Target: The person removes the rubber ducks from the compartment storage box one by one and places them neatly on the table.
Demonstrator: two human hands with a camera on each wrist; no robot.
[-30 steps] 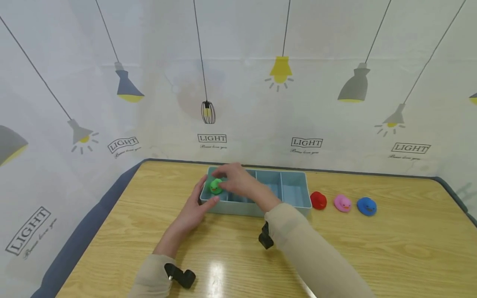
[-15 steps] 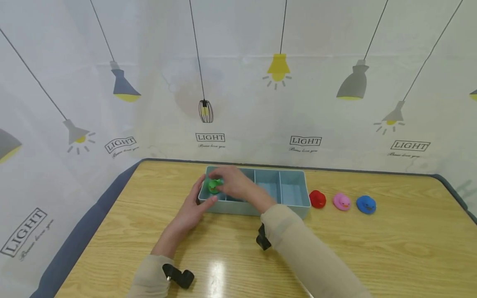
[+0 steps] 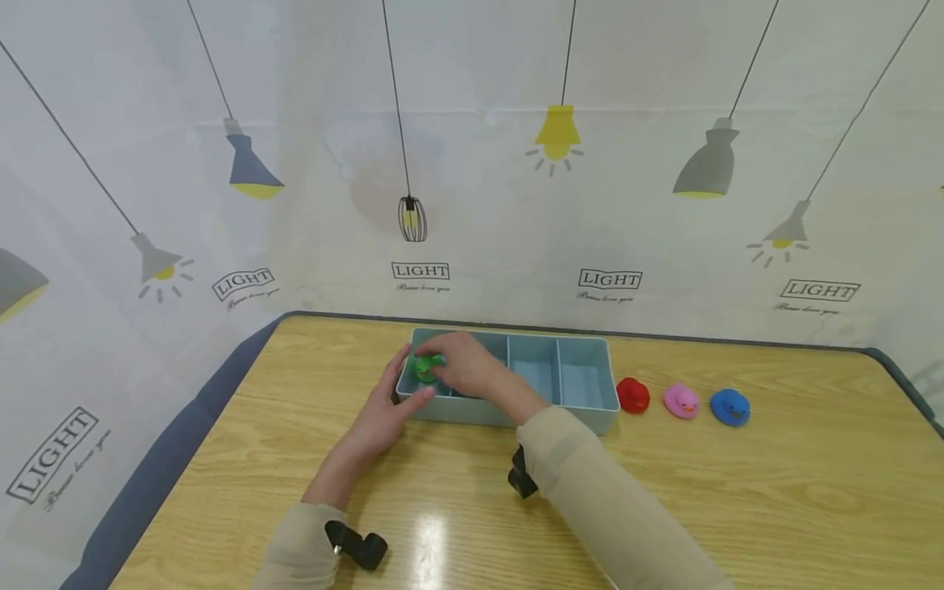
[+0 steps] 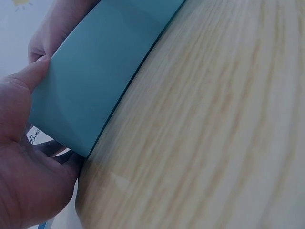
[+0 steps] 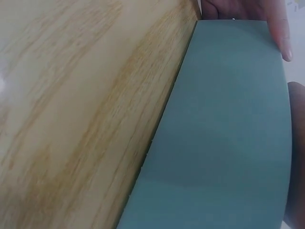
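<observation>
A small green rubber duck (image 3: pixel 424 370) is in the leftmost compartment of a blue-green divided box (image 3: pixel 487 413). My right hand (image 3: pixel 466 365) reaches over the box from the right and pinches the duck, its fingers covering part of it. My left hand (image 3: pixel 378 419) grips the box's left end, thumb on the front rim and fingers along the end wall. In the left wrist view, the left hand (image 4: pixel 28 157) is around the corner of the box (image 4: pixel 102 76). The box's long front wall (image 5: pixel 224 124) fills much of the right wrist view, where the duck is hidden.
Right of the box, a red duck (image 3: pixel 633 396), a pink duck (image 3: pixel 682 401) and a blue duck (image 3: pixel 730 407) stand in a row on the wooden table (image 3: pixel 737 492). A white curtain (image 3: pixel 501 197) printed with lamps hangs behind the table.
The right hand's fingers have come slightly lower around the green duck inside the compartment. My left hand keeps its hold on the box, and the other ducks stay put.
</observation>
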